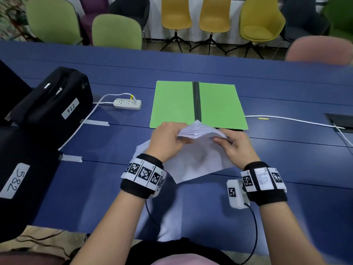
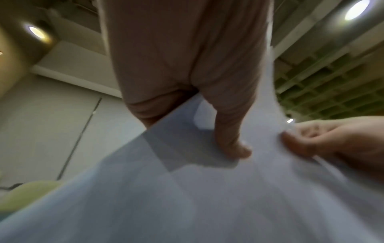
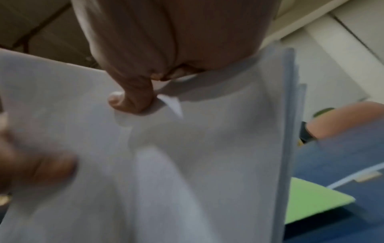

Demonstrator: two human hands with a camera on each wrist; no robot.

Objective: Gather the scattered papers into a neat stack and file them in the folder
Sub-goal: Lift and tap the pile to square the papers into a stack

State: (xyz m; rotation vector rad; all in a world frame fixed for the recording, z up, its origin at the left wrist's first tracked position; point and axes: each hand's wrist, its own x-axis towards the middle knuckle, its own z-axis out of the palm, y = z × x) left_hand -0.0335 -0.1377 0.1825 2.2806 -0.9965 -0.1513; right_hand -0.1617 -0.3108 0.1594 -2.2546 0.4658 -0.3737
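Observation:
A bundle of white papers (image 1: 198,150) is held tilted just above the blue table (image 1: 191,60), its far corner raised over the near edge of the open green folder (image 1: 215,104). My left hand (image 1: 168,138) grips the papers' left side, thumb on top. My right hand (image 1: 235,146) pinches the right side. In the left wrist view the papers (image 2: 207,197) fill the lower half, with my left hand's thumb (image 2: 232,139) on them. In the right wrist view the sheet edges (image 3: 288,115) fan slightly beside my right hand's thumb (image 3: 133,100), and a folder corner (image 3: 311,200) shows.
A black case (image 1: 55,104) stands at the left and another black case (image 1: 21,169) nearer me. A white power strip (image 1: 127,103) with its cable lies left of the folder. A white cable (image 1: 298,121) runs right to a table socket hatch (image 1: 340,121). Chairs (image 1: 118,31) line the far side.

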